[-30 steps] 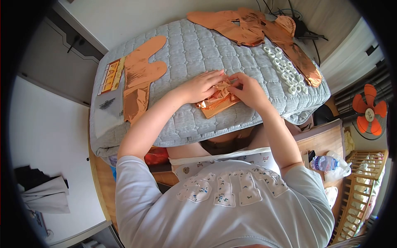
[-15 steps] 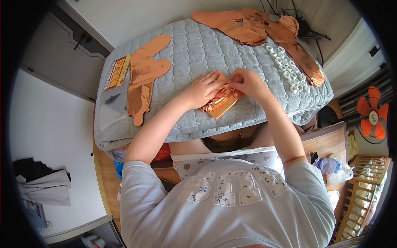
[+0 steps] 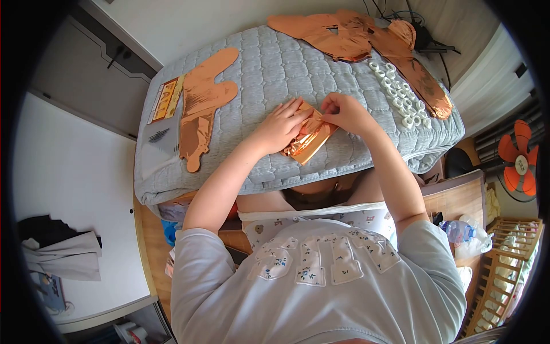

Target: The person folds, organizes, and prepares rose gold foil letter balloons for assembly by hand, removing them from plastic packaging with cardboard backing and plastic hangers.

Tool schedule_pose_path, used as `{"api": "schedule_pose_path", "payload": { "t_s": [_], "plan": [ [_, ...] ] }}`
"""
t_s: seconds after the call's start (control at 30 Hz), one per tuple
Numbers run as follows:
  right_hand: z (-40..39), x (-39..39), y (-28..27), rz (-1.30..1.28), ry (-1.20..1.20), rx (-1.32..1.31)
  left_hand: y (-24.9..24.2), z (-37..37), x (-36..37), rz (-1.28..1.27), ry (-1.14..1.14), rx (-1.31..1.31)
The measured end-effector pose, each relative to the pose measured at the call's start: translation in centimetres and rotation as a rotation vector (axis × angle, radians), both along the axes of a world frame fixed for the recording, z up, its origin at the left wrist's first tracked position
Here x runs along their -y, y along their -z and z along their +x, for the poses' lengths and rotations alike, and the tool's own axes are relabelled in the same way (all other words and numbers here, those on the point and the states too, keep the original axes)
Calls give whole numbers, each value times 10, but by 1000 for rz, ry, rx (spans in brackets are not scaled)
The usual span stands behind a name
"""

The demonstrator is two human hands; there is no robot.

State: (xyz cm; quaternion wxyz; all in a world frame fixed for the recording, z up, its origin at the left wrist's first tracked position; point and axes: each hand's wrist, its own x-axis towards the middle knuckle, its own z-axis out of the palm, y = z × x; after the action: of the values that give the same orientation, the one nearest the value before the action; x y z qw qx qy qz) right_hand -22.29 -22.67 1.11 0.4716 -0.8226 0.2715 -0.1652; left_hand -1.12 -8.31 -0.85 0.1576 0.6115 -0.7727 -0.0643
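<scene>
A folded copper foil balloon (image 3: 309,139) lies on the grey quilted pad (image 3: 269,74) in front of me. My left hand (image 3: 279,129) rests flat on its left part, fingers spread and pressing it down. My right hand (image 3: 344,113) pinches the balloon's upper right edge between thumb and fingers. Most of the balloon's top is hidden under the two hands.
A flat copper balloon (image 3: 203,103) and a printed package (image 3: 163,109) lie at the pad's left. More copper balloons (image 3: 355,34) sit at the far edge, with a cluster of white rings (image 3: 401,97) on the right. An orange fan (image 3: 518,157), a water bottle (image 3: 461,229) and a wooden crib (image 3: 504,269) stand at the right.
Both hands have shifted slightly up and right with the folded balloon; the view has moved a little. My grip on the foil stays the same.
</scene>
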Motion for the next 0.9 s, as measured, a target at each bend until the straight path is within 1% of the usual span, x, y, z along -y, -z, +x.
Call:
{"api": "schedule_pose_path", "payload": {
  "t_s": [0.03, 0.17, 0.27, 0.33, 0.47, 0.53, 0.57, 0.63, 0.67, 0.73, 0.77, 0.8, 0.87, 0.9],
  "plan": [
    [-1, -1, 1, -6, 11, 60, 0, 0, 0, -3, -3, 1],
    [-5, -2, 0, -35, -10, 57, 4, -1, -1, -17, -16, 20],
    [-2, -3, -4, -29, 30, -4, 3, 0, 0, -60, 21, 17],
    [0, -1, -5, -59, -8, -74, 5, 0, 0, -53, 17, 51],
    [1, 1, -6, -53, -8, -83, 7, 2, 1, -81, 37, 31],
    [-1, -8, -6, -83, 114, 163, 6, -2, -1, -74, -2, 23],
    [-4, -13, -6, -85, 109, 161, 7, -5, -3, -76, -7, 20],
    [-11, -28, -13, -336, 36, 241, 10, -14, -7, -60, -150, -13],
    [-13, -33, -13, -331, 32, 239, 13, -21, -9, -56, -154, -16],
    [-14, -44, -14, -402, -114, 298, 12, -41, -11, -118, -376, -2],
    [-15, -48, -18, -431, -109, 288, 15, -49, -9, -150, -436, -8],
    [-14, -46, -17, -429, -110, 288, 16, -56, -6, -148, -438, -7],
    [-13, -40, -11, -611, -151, 212, 18, -71, -1, -207, -601, 30],
    [-13, -38, -7, -609, -152, 209, 19, -74, 2, -210, -638, 33]
  ]
}}
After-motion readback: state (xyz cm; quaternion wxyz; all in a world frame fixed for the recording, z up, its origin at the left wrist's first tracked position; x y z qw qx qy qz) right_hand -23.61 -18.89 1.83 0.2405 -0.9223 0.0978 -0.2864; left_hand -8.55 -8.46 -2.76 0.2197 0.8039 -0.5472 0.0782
